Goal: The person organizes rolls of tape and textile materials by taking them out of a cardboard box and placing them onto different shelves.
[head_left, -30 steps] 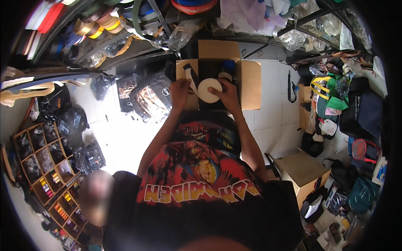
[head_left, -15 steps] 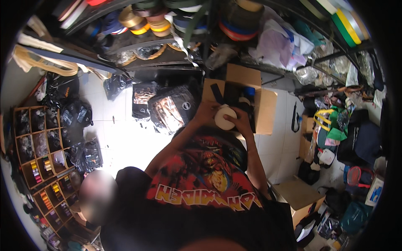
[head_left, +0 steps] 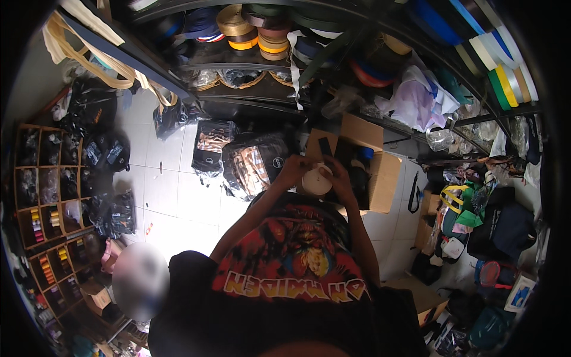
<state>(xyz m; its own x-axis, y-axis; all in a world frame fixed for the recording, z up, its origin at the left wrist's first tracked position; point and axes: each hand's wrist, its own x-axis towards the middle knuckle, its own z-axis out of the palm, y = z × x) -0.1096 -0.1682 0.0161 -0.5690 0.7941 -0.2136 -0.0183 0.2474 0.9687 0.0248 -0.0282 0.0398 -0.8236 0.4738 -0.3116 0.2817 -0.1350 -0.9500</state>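
Note:
A cream-coloured round, flat roll (head_left: 316,182) is held in front of my chest, its disc-shaped face turned up. My left hand (head_left: 292,171) is closed at its upper left edge, fingertips pinched together there. My right hand (head_left: 339,178) grips the roll from the right, with the thumb over the top edge. Both sets of fingertips meet at the roll's upper rim; what exactly they pinch is too small to make out. Just beyond the hands stands an open cardboard box (head_left: 384,183) holding dark things and a blue-topped item (head_left: 364,154).
Plastic-wrapped black bags (head_left: 250,163) lie on the tiled floor left of the box. Shelves with ribbon rolls (head_left: 274,44) run along the far side. A wooden rack of thread spools (head_left: 50,184) stands left, near another person (head_left: 140,279). Piled bags (head_left: 505,220) fill the right.
The view has shifted, so the surroundings sit lower in the picture. My fingers have drawn together at the roll's top edge, and more of its face shows.

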